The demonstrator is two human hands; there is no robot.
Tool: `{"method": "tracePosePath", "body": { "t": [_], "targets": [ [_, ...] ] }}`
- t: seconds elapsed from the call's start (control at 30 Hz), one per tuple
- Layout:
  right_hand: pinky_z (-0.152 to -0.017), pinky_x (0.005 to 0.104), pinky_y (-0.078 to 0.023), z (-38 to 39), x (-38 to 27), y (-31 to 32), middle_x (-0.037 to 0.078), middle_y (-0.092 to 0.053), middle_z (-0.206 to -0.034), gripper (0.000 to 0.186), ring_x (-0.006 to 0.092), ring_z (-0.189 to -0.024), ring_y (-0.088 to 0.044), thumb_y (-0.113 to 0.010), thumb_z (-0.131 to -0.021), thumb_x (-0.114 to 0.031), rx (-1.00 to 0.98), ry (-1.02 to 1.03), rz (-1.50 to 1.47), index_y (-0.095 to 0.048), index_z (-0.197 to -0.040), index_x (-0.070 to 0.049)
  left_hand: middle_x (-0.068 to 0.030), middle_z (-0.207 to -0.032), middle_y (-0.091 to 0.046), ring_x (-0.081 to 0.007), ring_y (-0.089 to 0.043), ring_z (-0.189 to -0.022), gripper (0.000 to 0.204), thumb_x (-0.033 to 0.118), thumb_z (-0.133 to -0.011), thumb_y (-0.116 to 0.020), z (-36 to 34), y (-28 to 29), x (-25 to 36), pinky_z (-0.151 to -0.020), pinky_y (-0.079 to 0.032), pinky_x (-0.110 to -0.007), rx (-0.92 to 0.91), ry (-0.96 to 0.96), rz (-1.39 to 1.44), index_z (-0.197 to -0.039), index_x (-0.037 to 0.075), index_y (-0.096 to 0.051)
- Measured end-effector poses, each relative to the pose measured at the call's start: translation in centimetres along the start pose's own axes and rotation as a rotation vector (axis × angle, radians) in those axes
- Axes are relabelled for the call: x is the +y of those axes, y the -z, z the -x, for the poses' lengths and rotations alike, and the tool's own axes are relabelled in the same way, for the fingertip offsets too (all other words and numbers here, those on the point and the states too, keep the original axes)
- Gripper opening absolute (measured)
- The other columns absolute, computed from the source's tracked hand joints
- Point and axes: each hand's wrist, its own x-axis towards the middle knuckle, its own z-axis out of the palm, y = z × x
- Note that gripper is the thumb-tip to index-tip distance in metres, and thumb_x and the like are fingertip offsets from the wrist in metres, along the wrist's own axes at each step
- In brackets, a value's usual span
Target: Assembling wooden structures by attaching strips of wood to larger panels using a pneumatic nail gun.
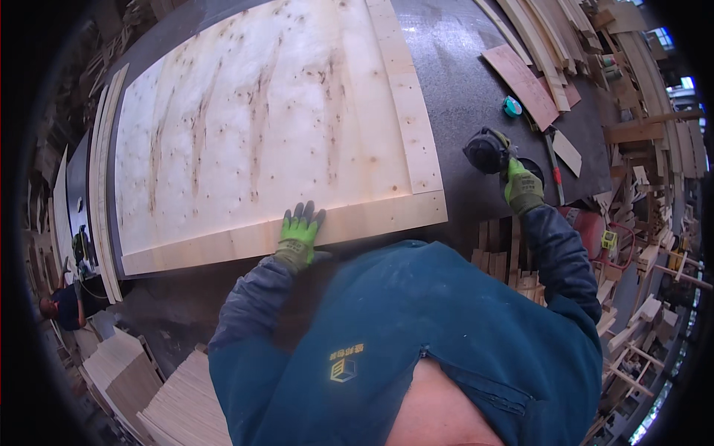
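A large plywood panel with pale battens along its near and right edges lies on a dark metal tabletop. My left hand, in a green and dark glove, rests with spread fingers on the near batten, its thumb by the edge. At the panel's right, my gloved right hand grips a black power tool with a rounded body over the tabletop. Beside that lie a teal tape measure, a bar with a red part and a small pale offcut.
Loose boards lie at the upper right. Long strips run along the left. Timber stacks stand below left, scrap wood and a red machine at right. A co-worker is at the far left.
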Motion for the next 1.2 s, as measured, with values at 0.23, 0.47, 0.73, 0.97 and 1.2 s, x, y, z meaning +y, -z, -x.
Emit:
{"method": "tracePosePath", "body": {
  "t": [0.23,0.47,0.73,0.97,1.2],
  "targets": [
    [-0.114,0.0589,-0.059,7.1,-8.9,-5.3,0.021,-0.078,-0.135,0.051,0.042,-0.133,-0.076,-0.089,-0.104,-0.035,0.197,-0.089,0.213,-0.075,-0.145,-0.009,-0.0316,-0.205,-0.025,-0.0577,-0.028,-0.187,0.152,0.055,-0.079,-0.113,9.5,0.3,-9.4,-0.153,-0.02,-0.072,-0.062,0.114,-0.125,-0.201,0.02,-0.029],
    [-0.15,0.0688,-0.031,9.7,-33.1,-7.6,0.031,-0.051,-0.189,0.103,0.0549,-0.174,-0.049,-0.076,-0.109,-0.06,-0.058,0.82,-0.189,-0.048,-0.187,0.0,-0.0286,-0.187,-0.053,-0.0513,-0.052,-0.173,0.142,0.041,-0.081,-0.111,11.9,2.3,-13.3,-0.144,-0.041,-0.066,-0.049,0.149,-0.165,-0.196,0.009,-0.034],
    [-0.132,0.069,-0.05,10.4,-34.0,-8.8,0.027,-0.068,-0.165,0.094,0.0539,-0.146,-0.066,-0.088,-0.092,-0.04,0.1,0.905,-0.251,-0.065,-0.176,-0.004,-0.0301,-0.177,-0.061,-0.0509,-0.065,-0.158,0.134,0.042,-0.082,-0.11,12.6,4.3,-12.6,-0.135,-0.049,-0.063,-0.142,0.134,-0.244,-0.193,0.01,-0.042],
    [-0.134,0.0705,-0.048,13.0,-35.8,-1.3,0.03,-0.069,-0.161,0.106,0.0564,-0.144,-0.066,-0.097,-0.08,-0.048,0.088,0.843,-0.161,-0.069,-0.173,-0.004,-0.0249,-0.17,-0.067,-0.0458,-0.072,-0.15,0.128,0.048,-0.087,-0.106,15.9,12.4,-13.9,-0.132,-0.051,-0.064,-0.186,-0.039,-0.215,-0.193,0.014,-0.043],
    [-0.143,0.0673,-0.04,14.7,-42.5,12.6,0.033,-0.059,-0.181,0.093,0.0568,-0.166,-0.055,-0.085,-0.108,-0.056,-0.074,0.646,-0.147,-0.059,-0.182,-0.005,-0.0251,-0.19,-0.054,-0.0462,-0.052,-0.175,0.132,0.037,-0.084,-0.108,22.7,15.6,-18.4,-0.144,-0.04,-0.063,-0.069,0.157,-0.037,-0.193,0.007,-0.041]
  ]
}}
